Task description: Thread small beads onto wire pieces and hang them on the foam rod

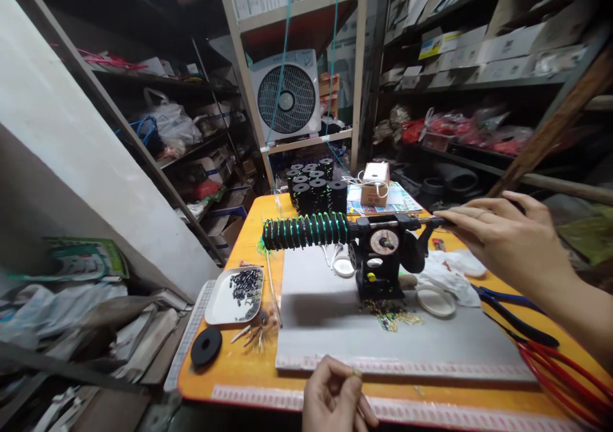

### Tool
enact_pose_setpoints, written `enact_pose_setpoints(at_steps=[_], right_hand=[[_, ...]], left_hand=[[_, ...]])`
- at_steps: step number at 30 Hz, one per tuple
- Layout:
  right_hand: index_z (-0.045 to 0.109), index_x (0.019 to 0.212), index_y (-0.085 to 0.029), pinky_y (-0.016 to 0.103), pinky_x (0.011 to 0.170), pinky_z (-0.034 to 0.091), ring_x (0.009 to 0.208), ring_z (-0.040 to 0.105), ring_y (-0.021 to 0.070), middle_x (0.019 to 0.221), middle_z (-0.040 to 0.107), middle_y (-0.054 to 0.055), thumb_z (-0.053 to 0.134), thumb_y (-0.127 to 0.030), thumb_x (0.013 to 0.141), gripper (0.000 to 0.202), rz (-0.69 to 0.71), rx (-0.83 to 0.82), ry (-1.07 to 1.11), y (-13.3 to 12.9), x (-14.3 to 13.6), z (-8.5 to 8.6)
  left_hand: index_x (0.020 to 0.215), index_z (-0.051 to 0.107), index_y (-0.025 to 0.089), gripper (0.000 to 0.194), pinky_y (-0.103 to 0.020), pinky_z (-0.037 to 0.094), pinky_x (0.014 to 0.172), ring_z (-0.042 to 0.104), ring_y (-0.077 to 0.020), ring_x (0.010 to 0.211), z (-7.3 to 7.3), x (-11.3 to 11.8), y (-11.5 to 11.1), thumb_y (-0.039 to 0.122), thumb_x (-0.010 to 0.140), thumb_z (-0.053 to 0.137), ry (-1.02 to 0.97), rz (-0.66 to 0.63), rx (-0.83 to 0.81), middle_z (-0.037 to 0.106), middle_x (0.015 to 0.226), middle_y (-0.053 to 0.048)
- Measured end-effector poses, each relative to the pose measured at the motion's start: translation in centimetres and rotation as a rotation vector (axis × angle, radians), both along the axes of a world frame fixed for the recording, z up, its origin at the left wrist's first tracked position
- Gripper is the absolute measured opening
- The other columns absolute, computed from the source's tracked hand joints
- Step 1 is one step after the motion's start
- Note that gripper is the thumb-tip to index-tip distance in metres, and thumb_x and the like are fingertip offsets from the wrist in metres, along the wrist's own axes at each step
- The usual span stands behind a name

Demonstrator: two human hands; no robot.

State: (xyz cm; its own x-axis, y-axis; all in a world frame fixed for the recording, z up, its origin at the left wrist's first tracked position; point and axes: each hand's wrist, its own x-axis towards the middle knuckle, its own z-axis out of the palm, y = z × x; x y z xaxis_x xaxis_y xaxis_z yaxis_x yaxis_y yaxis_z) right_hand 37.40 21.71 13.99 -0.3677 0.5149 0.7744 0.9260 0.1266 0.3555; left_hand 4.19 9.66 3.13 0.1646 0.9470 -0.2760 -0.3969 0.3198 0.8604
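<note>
A small black hand-cranked winding machine (378,263) with a round dial stands on a grey board (316,330). From its left side sticks out a row of black discs (306,230) on a shaft, with green thread or wire wound around them. My right hand (502,240) is closed over the crank handle at the machine's right end. In front of the board, my left hand (335,397) is pinched, thumb against forefinger; whatever thin thing sits there is too small to name. Small coloured pieces (393,317) lie at the machine's foot.
Left on the orange table (239,381) are a white tray (212,304) of small black parts and a black foam spool (206,347). Black spools (316,186) stack behind, beside a small box (375,186). Blue-handled pliers (517,311) and red cable (560,371) lie right.
</note>
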Motion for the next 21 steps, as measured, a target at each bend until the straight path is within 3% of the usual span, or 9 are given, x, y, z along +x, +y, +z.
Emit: enact_pose_setpoints(at_steps=[8, 11, 13, 15, 18, 19, 21], right_hand=[[0.073, 0.104, -0.020, 0.049, 0.106, 0.027, 0.097, 0.061, 0.0248, 0.099, 0.077, 0.009, 0.050, -0.024, 0.092, 0.026, 0.017, -0.196, 0.158, 0.9, -0.4, 0.8], [0.068, 0.116, -0.019, 0.053, 0.108, 0.025, 0.114, 0.055, 0.0286, 0.114, 0.072, 0.012, 0.050, -0.021, 0.091, 0.031, 0.059, -0.244, 0.319, -0.4, -1.9, 1.4], [0.060, 0.130, -0.018, 0.057, 0.111, 0.021, 0.131, 0.042, 0.0331, 0.133, 0.061, 0.015, 0.048, -0.021, 0.093, 0.039, 0.107, -0.254, 0.477, -2.2, -4.2, 1.5], [0.058, 0.131, -0.020, 0.059, 0.113, 0.019, 0.136, 0.036, 0.0347, 0.137, 0.056, 0.016, 0.048, -0.024, 0.094, 0.039, 0.187, -0.276, 0.659, -4.3, -7.6, 1.0], [0.068, 0.108, -0.030, 0.050, 0.100, 0.043, 0.110, 0.061, 0.0304, 0.112, 0.070, 0.009, 0.049, -0.034, 0.095, 0.024, 0.399, -0.523, 0.910, -6.6, -13.4, -0.4], [0.068, 0.107, -0.029, 0.047, 0.091, 0.050, 0.102, 0.065, 0.0286, 0.108, 0.071, 0.008, 0.048, -0.038, 0.096, 0.025, 0.466, -0.649, 1.001, -6.9, -15.2, -0.9], [0.061, 0.123, -0.026, 0.041, 0.078, 0.056, 0.089, 0.070, 0.0236, 0.106, 0.072, 0.009, 0.040, -0.044, 0.099, 0.037, 0.595, -0.889, 1.197, -6.7, -18.2, -1.7]], left_hand=[[0.077, 0.048, 0.018, 0.050, -0.011, 0.018, 0.027, 0.039, -0.0021, 0.021, 1.1, 0.7, 1.5, 0.061, 0.071, 0.073, -0.017, -0.034, 0.070, 0.060, 0.045, 0.005], [0.078, 0.049, 0.018, 0.051, -0.010, 0.017, 0.027, 0.041, -0.0021, 0.022, 1.1, 0.8, 1.5, 0.062, 0.072, 0.072, -0.009, -0.038, 0.063, 0.063, 0.047, 0.004], [0.078, 0.049, 0.017, 0.051, -0.010, 0.016, 0.028, 0.042, -0.0017, 0.023, 1.3, 0.7, 1.5, 0.062, 0.072, 0.072, -0.003, -0.028, 0.060, 0.064, 0.049, 0.003], [0.078, 0.049, 0.017, 0.051, -0.010, 0.016, 0.028, 0.043, -0.0015, 0.024, 1.4, 0.7, 1.5, 0.062, 0.072, 0.072, 0.000, -0.027, 0.066, 0.064, 0.051, 0.003], [0.080, 0.051, 0.017, 0.050, -0.011, 0.016, 0.028, 0.043, -0.0021, 0.024, 1.6, 0.7, 1.4, 0.062, 0.073, 0.071, 0.004, -0.039, 0.068, 0.065, 0.052, 0.002], [0.080, 0.052, 0.017, 0.050, -0.011, 0.016, 0.028, 0.043, -0.0024, 0.024, 1.5, 0.8, 1.2, 0.062, 0.073, 0.072, 0.008, -0.041, 0.064, 0.065, 0.051, 0.002], [0.080, 0.053, 0.017, 0.052, -0.012, 0.017, 0.028, 0.042, -0.0029, 0.024, 1.1, 0.9, 0.6, 0.064, 0.070, 0.073, 0.016, -0.037, 0.045, 0.064, 0.050, 0.002]])
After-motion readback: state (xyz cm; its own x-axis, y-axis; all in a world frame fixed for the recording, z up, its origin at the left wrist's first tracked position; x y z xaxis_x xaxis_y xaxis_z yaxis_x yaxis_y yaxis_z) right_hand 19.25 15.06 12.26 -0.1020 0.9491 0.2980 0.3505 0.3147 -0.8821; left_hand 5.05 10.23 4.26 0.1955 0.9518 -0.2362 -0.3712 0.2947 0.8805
